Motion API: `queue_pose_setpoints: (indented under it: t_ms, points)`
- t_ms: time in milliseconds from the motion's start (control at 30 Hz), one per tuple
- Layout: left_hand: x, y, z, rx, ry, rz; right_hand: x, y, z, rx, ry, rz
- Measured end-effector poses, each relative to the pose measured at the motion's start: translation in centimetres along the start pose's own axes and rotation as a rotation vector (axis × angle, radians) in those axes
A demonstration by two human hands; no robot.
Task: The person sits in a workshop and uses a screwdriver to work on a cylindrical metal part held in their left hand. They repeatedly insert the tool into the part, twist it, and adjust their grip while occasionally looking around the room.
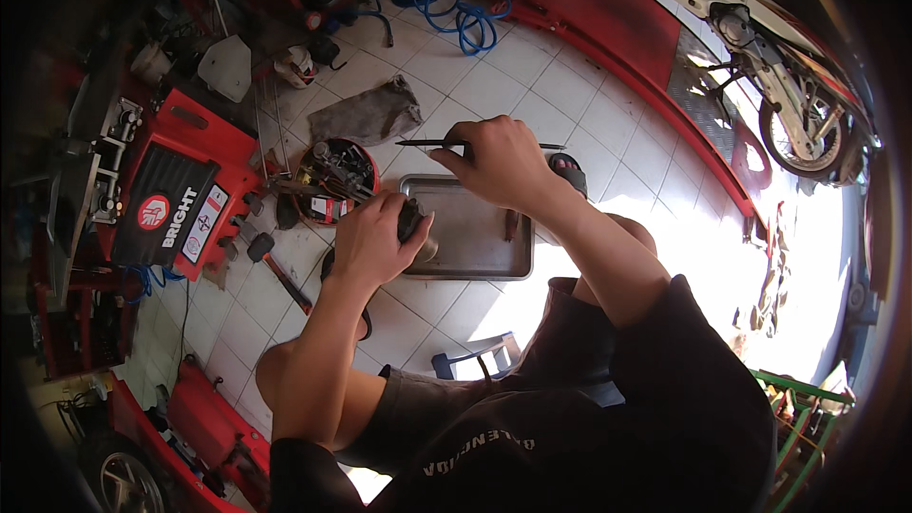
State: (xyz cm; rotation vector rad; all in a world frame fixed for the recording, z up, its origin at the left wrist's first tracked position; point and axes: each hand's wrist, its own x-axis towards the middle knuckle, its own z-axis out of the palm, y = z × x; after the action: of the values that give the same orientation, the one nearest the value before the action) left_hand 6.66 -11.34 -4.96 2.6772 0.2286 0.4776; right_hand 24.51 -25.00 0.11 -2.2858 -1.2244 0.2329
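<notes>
My left hand [369, 241] is closed around a dark, rounded metal part [409, 219], with a duller metal end [428, 249] showing below the fingers. Most of that part is hidden by the hand. Up and to the right, my right hand [503, 160] grips a thin, dark, pointed rod-like tool [423, 142] held almost level. Its tip points left and a slim end sticks out past the knuckles. The two hands are apart, over a shallow metal tray [468, 275]. A small brownish piece [512, 226] lies inside the tray by its right wall.
A red bowl [373, 171] full of tools and parts stands beyond my left hand, near a grey rag [366, 112]. A hammer [280, 275] lies on the tiles beside a red machine [180, 185]. Blue hose [461, 19] coils at the back; a motorcycle [779, 66] stands far right.
</notes>
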Motion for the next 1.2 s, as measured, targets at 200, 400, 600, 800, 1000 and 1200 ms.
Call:
queue_pose_setpoints:
  t_ms: [200,400,600,800,1000,1200]
  points:
    - [1.0,-0.6,-1.5,-0.679,0.263,-0.409,-0.3,-1.2,-0.8,0.393,-0.023,0.001]
    - [1.4,-0.3,-2.3,-1.495,0.354,-0.973,-1.1,-3.2,-0.5,0.432,-0.152,-0.01]
    - [1.3,-0.7,-3.0,-1.73,0.363,-1.014,-2.0,-3.8,0.7,0.466,-0.073,-0.144]
    - [1.5,-0.9,-1.8,-1.232,0.581,-0.799,-2.3,-4.8,1.8,0.523,-0.029,-0.146]
    - [0.9,-1.2,-2.2,-1.313,0.542,-0.827,-2.3,-6.3,1.0,0.529,-0.207,0.076]
    - [1.8,-0.5,-2.8,-1.695,0.597,-1.154,-1.3,-2.9,4.4,0.66,-0.204,0.1]
